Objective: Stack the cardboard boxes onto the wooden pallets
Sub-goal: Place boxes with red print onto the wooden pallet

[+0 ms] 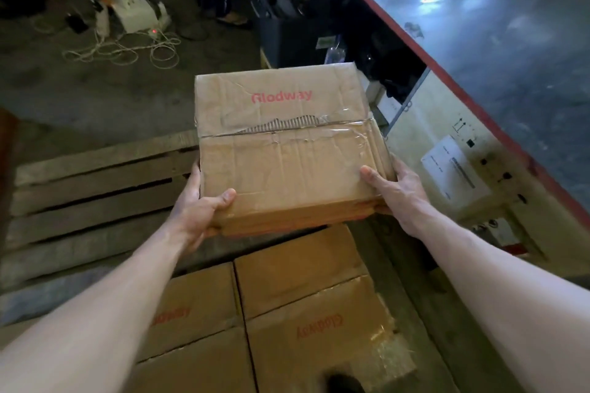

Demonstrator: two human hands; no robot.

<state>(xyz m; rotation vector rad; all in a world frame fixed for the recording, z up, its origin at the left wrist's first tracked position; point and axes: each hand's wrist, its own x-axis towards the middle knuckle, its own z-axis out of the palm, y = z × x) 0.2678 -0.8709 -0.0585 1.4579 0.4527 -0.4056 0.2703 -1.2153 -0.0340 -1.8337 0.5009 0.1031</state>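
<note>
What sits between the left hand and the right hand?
In the head view, the taped brown cardboard box marked Glodway fills that gap; the left hand and right hand each hold a near corner.

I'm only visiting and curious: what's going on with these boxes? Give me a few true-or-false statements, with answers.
1. The left hand and right hand both grip the cardboard box. True.
2. The cardboard box's taped seam is undamaged. False: the cardboard is torn along it, showing the corrugation.
3. The lower boxes bear red lettering like the held one. True.
4. The wooden pallet is piled high with boxes on the left. False: its slats there are bare.
</note>
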